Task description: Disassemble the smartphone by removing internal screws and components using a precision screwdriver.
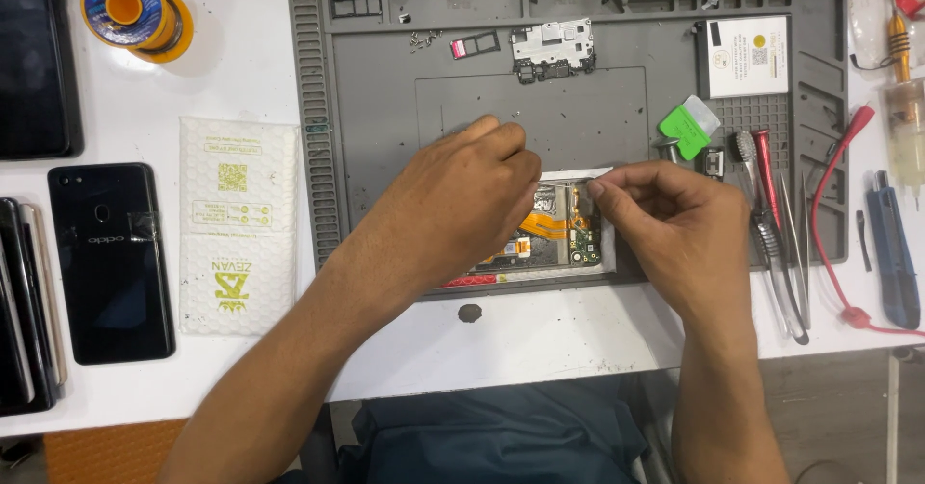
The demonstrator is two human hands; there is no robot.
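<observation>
An opened phone (568,238) lies on the grey work mat (385,128), its inside showing orange flex cables and a green board. My left hand (462,190) rests over its left half, fingers curled down onto it; what they hold is hidden. My right hand (665,214) sits at the phone's right edge, thumb and forefinger pinched together on a thin metal tool or strip (568,183) at the phone's top edge.
A circuit board (554,49) and a small tray part (474,47) lie at the mat's back. Tweezers and screwdrivers (771,214) lie right, beside a green pick (686,128). A black phone (111,258), white padded envelope (238,224) and solder spool (130,10) sit left.
</observation>
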